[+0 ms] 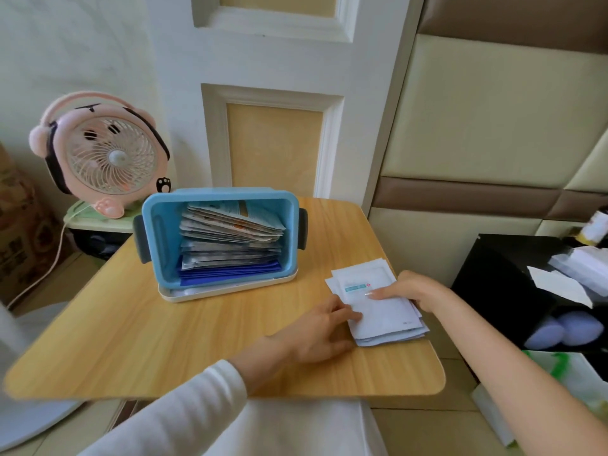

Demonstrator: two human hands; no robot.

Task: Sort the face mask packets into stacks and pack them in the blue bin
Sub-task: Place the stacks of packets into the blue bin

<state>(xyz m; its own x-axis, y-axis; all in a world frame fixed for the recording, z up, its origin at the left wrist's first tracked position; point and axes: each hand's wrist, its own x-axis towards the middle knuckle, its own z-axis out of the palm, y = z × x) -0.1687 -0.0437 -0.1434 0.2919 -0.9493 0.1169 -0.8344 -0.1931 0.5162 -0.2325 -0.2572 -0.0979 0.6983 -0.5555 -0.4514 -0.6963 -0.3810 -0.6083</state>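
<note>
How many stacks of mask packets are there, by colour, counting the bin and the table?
Dark blue stack, in the blue bin: 1
Silver stack, in the bin: 1
Pale printed stack, in the bin: 1
White stack, on the table: 1
Total: 4

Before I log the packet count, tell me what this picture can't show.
Head view:
- white stack: lower packets, under the top one, left hand and right hand.
- blue bin: packet count and print, overlapping, too small.
- right hand's grip: hidden by its own back.
- black box: cut by right edge.
</note>
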